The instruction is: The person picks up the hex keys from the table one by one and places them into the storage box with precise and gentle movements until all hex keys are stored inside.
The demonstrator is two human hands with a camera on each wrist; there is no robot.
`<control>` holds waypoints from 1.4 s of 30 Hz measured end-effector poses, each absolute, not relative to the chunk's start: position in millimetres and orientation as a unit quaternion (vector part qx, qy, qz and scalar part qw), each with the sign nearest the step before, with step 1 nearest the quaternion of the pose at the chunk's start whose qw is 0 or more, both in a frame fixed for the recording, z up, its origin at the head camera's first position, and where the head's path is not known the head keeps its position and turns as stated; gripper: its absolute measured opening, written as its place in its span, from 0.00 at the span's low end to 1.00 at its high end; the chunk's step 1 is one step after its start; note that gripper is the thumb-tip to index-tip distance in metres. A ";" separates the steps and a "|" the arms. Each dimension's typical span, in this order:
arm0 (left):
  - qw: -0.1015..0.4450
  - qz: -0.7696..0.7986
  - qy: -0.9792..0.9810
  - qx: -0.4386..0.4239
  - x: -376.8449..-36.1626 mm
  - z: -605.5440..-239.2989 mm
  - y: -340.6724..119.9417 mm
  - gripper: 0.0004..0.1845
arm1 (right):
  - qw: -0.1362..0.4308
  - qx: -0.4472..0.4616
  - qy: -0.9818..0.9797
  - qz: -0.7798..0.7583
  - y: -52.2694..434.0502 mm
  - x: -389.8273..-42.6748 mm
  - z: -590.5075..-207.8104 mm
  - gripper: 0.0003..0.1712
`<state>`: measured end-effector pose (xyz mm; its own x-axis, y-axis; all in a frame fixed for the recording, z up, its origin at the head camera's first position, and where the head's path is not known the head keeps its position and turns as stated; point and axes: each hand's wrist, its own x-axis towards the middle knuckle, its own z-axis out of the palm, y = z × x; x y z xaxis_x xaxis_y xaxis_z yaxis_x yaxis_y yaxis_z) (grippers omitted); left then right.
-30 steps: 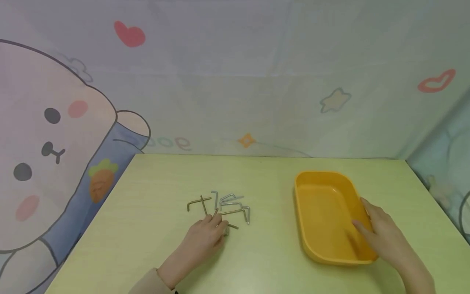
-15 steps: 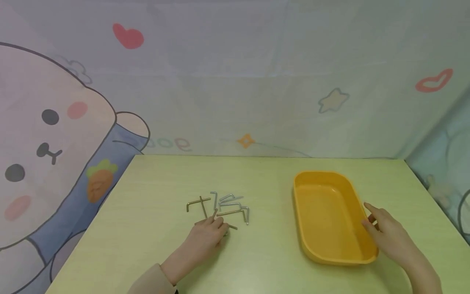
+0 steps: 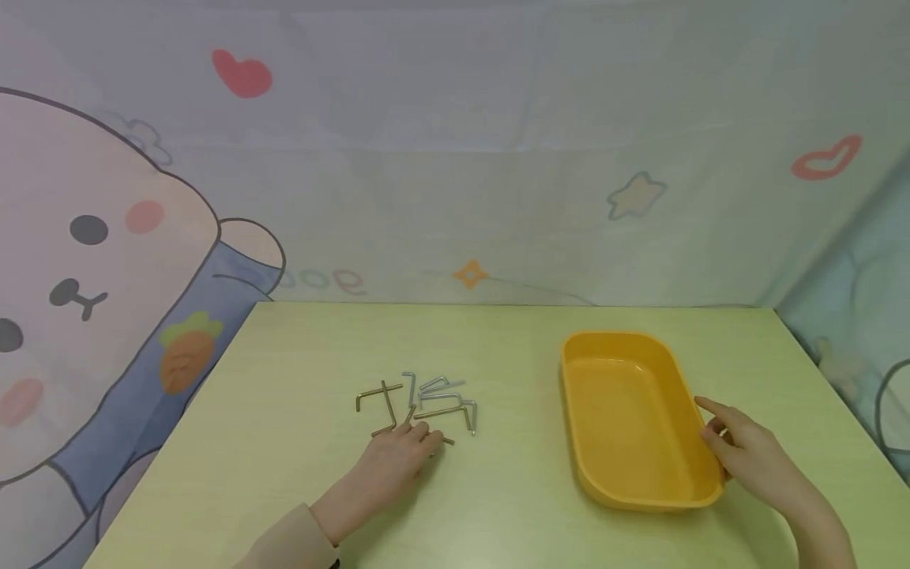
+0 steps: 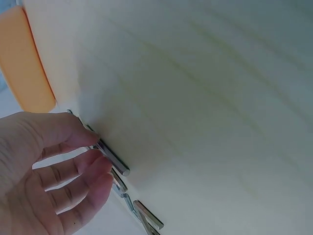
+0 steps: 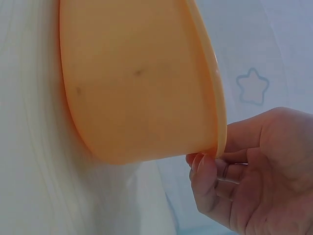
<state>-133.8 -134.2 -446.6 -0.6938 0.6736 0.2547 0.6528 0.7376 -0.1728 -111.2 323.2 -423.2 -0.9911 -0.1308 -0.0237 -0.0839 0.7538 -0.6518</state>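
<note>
Right hand [image 3: 753, 457]: thumb slid from inside tray [image 3: 622, 423] to rim, now grips there; tray seemingly steadied. Left hand [image 3: 387, 468] barely shifted among bent rods [image 3: 438, 412] on counter [image 3: 515, 458], left of tray; fingertips around one rod [image 4: 113, 159], pinch unclear, lift seemingly not begun.

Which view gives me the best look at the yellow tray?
The head view: nearly the whole yellow tray shows, floor and rim, with only the right hand covering a bit of one edge. The right wrist view shows its outer wall and part of the rim close up; the left wrist view, only a piece at upper left.
</note>
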 end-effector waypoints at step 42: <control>0.204 0.034 -0.899 -0.386 -136.1 -453.4 -133.0 0.17 | 0.082 -0.061 0.908 -0.405 329.4 -111.6 -424.2 0.29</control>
